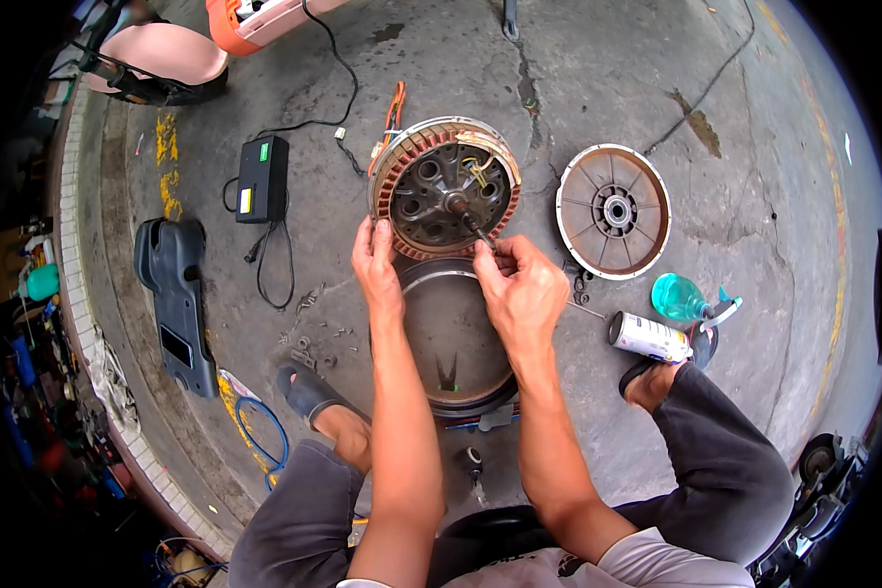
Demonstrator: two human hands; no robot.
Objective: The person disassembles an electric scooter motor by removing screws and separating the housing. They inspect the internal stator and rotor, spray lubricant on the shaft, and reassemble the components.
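head view: stator (445, 186) is tilting just ahead of both hands; left hand (375, 267) is gripping its rim, right hand (521, 284) is pinching its shaft (476, 229).

The motor stator (444, 186) showed coppery windings and dull grey metal. The round cover (612, 211) looked rusty and matt, the floor (598, 88) rough, stained concrete, the spray bottle (678, 296) glossy plastic.

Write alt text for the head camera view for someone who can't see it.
Seen from above, a squatting person's left hand steadies a round motor core ringed with copper windings, while the right hand grips its black cable. A round metal cover, spray can and black charger lie on the concrete floor.
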